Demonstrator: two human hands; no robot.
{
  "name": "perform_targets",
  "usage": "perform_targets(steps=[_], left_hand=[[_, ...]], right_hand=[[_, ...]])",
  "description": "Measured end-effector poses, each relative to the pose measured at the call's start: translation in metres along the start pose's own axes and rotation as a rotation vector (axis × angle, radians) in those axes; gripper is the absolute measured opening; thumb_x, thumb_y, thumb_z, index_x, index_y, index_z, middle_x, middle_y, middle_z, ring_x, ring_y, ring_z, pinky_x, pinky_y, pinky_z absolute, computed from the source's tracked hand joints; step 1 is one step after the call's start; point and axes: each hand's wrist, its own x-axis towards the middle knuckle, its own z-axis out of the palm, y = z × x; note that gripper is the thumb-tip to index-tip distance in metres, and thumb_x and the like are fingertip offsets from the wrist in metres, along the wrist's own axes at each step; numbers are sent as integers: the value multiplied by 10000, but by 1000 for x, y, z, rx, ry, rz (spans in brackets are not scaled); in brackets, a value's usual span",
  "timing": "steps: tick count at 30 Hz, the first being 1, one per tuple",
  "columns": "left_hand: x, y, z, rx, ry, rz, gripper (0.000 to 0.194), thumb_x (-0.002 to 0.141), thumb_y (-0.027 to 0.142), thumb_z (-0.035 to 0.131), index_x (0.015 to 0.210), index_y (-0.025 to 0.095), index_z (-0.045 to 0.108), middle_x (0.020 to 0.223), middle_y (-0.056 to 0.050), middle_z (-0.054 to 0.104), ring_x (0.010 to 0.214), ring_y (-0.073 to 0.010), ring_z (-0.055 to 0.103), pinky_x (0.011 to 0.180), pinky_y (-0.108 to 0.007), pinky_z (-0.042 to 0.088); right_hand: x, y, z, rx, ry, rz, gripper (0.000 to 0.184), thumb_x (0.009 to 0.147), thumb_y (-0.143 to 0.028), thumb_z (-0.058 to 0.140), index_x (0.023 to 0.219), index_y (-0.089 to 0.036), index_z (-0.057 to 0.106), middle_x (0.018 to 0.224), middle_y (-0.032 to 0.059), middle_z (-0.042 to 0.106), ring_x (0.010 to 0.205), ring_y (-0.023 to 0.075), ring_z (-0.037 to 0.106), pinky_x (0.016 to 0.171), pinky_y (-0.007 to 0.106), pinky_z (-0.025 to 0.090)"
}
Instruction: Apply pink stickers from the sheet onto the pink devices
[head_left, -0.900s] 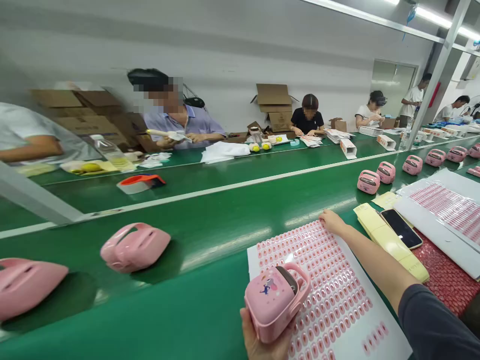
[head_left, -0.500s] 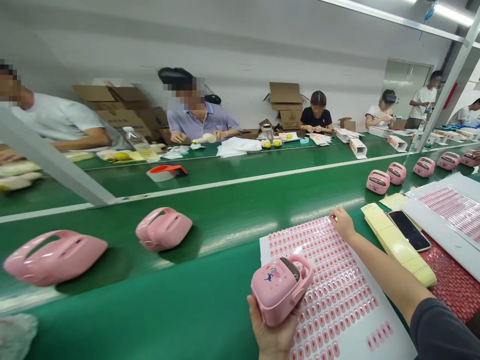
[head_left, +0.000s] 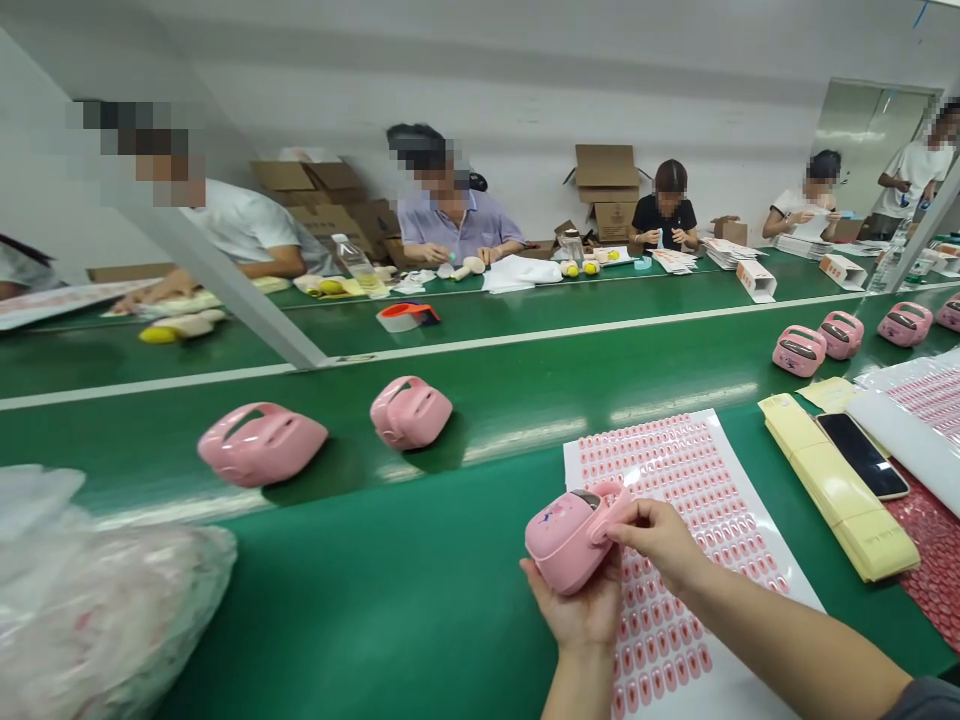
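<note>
1. Pink plastic case (head_left: 574, 535), rounded, with a loop handle and a small printed figure on its side, is held in both hands in the lower middle of the scene, above the left edge of a sticker sheet.
2. Left hand (head_left: 577, 610) lies palm up beneath the case, its curled fingers (head_left: 541, 572) gripping the near side.
3. Right hand (head_left: 660, 545) comes in from the lower right, its closed fingers (head_left: 626, 532) gripping the right end of the case at the handle.
4. White sticker sheet (head_left: 675, 530), printed with rows of small pink-and-white ovals, lies on a green conveyor belt (head_left: 465, 590) under the hands.
5. Two more pink plastic cases (head_left: 261, 444) (head_left: 410, 412) rest on the belt to the left, and a row of four (head_left: 799, 351) runs toward the far right.
6. Stack of pale yellow label strips (head_left: 838, 485), a black smartphone (head_left: 862, 456) and red bubble wrap (head_left: 930, 560) lie to the right. A crumpled clear plastic bag (head_left: 97, 600) fills the near left corner.
7. Co-workers sit along a farther green belt: one in a lavender shirt (head_left: 450, 225) works with both hands, with brown cardboard boxes (head_left: 607, 190) behind. An orange-and-white tape dispenser (head_left: 407, 317) stands on that belt.
</note>
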Motion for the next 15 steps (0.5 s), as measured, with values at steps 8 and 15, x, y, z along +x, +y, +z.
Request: perform_targets(steps=[8,15], left_hand=[[0,-3,-5,-136,-82,1,622,754,485,525,1275,157,437,1032,-144,659,900,-280,629,776,-397,517],[1,-3,-7,-147,-121,-46,526,743,512,520,1150,182,565,1008,-115,674,958,-261,609,821,-370,496]], right_hand=[[-1,2,5,-59,61,-119,149,519,-288,727,515,-176,629,573,6,627,631,166,554,669,288,428],[4,0,-1,-227,14,-131,132,544,-275,707,527,-172,627,593,18,634,604,160,543,620,278,405]])
